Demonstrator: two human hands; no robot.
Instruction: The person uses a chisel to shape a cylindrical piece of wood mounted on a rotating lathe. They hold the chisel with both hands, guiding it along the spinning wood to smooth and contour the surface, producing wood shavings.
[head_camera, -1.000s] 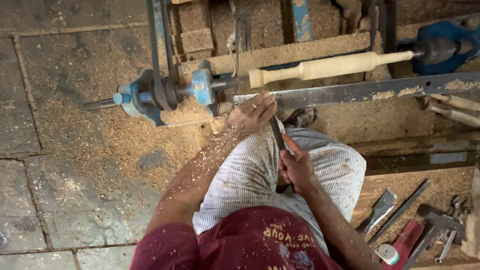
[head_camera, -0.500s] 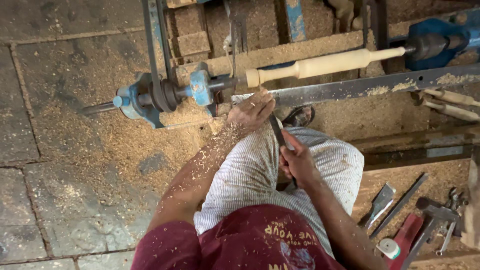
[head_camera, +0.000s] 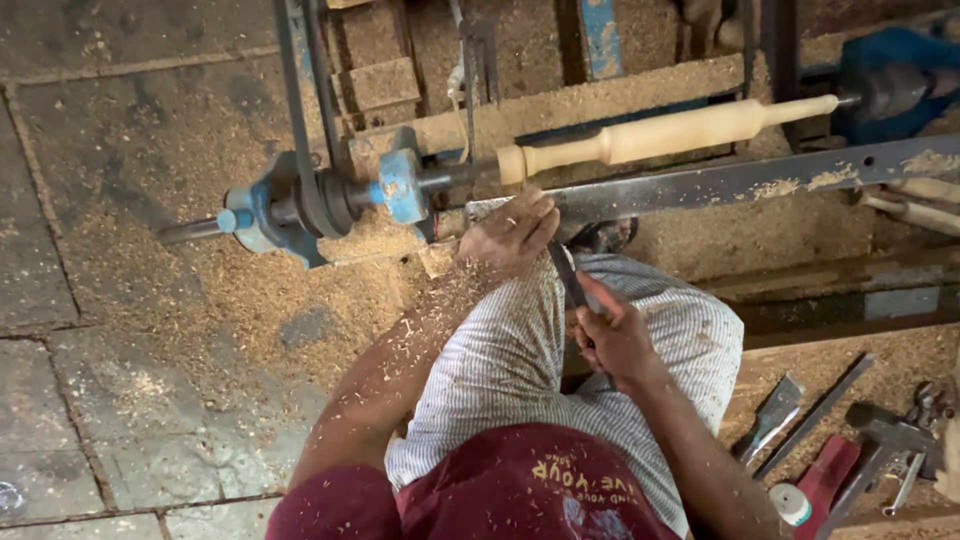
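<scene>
From the head view, the left hand (head_camera: 515, 232) rests on the metal rail (head_camera: 740, 180), its fingers curled over a chisel (head_camera: 566, 272) just below the pale wooden spindle (head_camera: 670, 133) mounted on the lathe (head_camera: 300, 205); the right hand (head_camera: 615, 335) clenches the chisel's handle. If the blade tilts, it could dig in and kick back. A small white cylindrical container (head_camera: 790, 503) sits at lower right beside a red tool (head_camera: 828, 470).

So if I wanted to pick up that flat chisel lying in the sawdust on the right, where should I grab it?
Probably by the narrow handle end of the chisel, the lower-left part, coming from above. The wide blade points up and right, so keep your fingers off that end. It lies flat in the sawdust beside a long metal bar.
</scene>
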